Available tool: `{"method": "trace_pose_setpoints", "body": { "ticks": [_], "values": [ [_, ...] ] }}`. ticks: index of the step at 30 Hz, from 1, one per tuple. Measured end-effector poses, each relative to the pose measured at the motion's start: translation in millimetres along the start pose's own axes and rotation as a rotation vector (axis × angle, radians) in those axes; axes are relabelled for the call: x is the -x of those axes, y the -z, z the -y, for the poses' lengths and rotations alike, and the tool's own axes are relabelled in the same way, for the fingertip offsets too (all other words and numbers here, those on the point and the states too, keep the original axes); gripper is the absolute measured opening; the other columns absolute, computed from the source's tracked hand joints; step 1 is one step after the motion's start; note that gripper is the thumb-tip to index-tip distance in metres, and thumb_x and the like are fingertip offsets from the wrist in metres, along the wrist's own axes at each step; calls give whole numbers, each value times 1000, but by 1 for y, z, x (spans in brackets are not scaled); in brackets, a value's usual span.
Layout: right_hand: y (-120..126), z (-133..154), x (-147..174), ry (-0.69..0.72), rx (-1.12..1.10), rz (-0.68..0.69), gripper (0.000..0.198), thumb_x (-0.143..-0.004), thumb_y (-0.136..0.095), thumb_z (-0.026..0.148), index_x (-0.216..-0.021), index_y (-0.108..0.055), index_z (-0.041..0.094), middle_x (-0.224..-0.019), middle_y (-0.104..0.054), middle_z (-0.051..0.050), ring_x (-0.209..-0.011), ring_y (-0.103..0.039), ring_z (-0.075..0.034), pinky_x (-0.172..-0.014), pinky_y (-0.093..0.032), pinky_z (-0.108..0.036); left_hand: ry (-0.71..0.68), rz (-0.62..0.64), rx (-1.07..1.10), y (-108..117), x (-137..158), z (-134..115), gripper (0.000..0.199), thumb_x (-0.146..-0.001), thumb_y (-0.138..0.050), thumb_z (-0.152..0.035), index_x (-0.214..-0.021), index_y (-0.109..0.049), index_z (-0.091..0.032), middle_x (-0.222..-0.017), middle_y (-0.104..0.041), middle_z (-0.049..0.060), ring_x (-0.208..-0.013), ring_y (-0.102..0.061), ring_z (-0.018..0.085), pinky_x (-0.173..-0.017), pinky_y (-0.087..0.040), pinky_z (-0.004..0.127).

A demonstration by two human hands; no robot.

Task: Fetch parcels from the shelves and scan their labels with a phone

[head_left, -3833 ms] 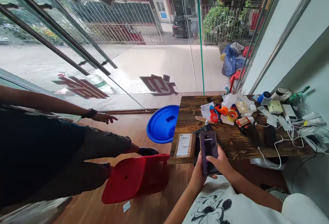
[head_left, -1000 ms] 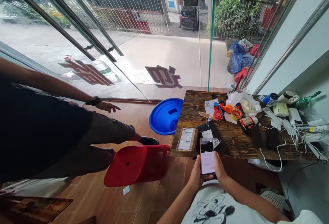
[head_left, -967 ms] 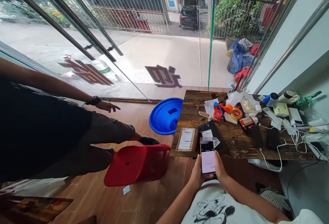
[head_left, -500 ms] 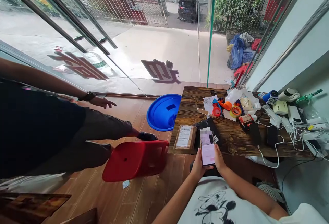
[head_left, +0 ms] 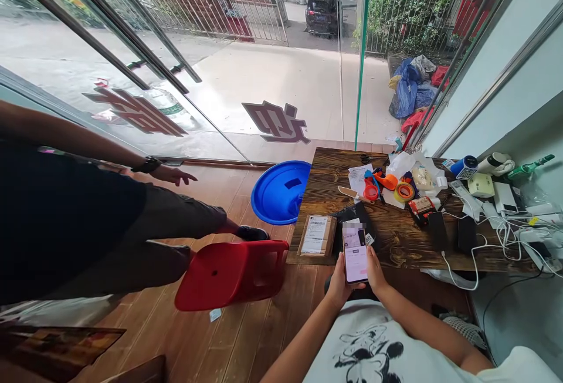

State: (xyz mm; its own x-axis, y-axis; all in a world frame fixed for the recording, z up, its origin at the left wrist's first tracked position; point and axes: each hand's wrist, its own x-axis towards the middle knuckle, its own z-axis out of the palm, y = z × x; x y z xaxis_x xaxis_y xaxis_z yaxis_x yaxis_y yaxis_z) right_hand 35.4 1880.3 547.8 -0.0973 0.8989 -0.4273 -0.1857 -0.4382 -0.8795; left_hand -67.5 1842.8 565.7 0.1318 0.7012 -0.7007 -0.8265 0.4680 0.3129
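Both hands gripping phone (head_left: 355, 252), left hand (head_left: 338, 281) and right hand (head_left: 376, 270) wrapping its edges, lit screen up (hovering over near table (head_left: 396, 242) edge, just beside parcel (head_left: 315, 235)). Step: operating screen; next move likely needing thumb tap.

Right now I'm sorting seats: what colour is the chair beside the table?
Red chair, seen in the head view.

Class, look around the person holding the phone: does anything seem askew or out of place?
Yes. The red chair lies tipped on its side on the floor beside the table, and a blue basin leans tilted against the table's edge. Both hands hold the phone.
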Motion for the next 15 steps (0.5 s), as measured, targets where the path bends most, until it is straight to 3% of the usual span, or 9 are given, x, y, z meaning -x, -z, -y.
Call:
{"method": "trace_pose_setpoints", "body": {
  "ticks": [7,15],
  "values": [
    [-16,-6,-3,-11,32,60,76,-65,-54,98,-84,-61,25,-79,-72,-5,-77,-66,-24,-74,-53,-36,-40,-82,-15,-2,14,-16,56,-106,-39,-44,-155,-42,-17,-107,-78,17,-88,-77,29,-57,-64,34],
    [-82,-18,2,-36,15,199,77,-67,-51,99,-86,-56,25,-76,-69,-2,-72,-63,-22,-71,-53,-35,-206,-87,20,48,35,-54,47,-104,-43,-49,-137,-57,-19,-99,-77,11,-64,-70,21,-36,-48,21]
  ]
}}
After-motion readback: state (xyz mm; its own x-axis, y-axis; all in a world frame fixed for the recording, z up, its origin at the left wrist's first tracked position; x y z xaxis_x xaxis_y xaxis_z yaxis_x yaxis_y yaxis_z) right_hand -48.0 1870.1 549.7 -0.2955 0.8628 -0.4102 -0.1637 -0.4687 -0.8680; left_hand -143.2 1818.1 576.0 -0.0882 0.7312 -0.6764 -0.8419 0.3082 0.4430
